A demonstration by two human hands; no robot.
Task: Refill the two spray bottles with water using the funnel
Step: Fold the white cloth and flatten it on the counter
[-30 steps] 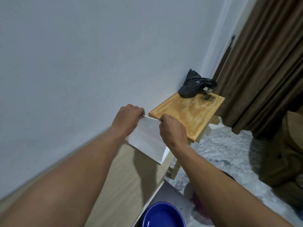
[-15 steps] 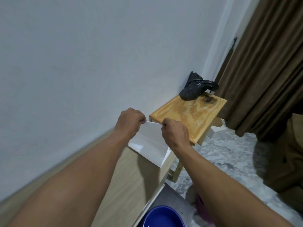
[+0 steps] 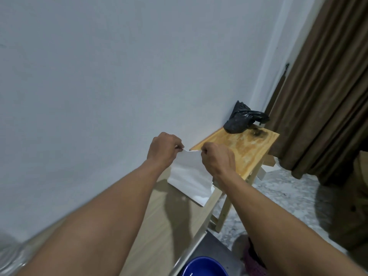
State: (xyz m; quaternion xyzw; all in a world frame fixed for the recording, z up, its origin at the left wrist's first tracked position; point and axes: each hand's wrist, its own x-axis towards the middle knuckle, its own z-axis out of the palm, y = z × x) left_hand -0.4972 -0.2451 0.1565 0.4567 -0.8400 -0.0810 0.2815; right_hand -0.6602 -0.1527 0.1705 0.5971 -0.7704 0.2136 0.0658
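Note:
A white paper packet (image 3: 189, 176) hangs in the air in front of the wall, above the light wooden tabletop (image 3: 159, 226). My left hand (image 3: 164, 150) pinches its top left corner and my right hand (image 3: 218, 159) pinches its top edge just to the right. The top edge between the two hands looks ragged. No spray bottle and no funnel are in view.
A small wooden stool (image 3: 239, 148) stands past the table, with a black plastic bag (image 3: 242, 121) on its far end. Brown curtains (image 3: 328, 86) hang at the right. A blue bowl (image 3: 205, 266) sits low at the bottom edge. The floor (image 3: 288, 194) is marbled grey.
Both hands have come closer together on the packet's top edge, and that edge now looks torn. The packet has shifted slightly.

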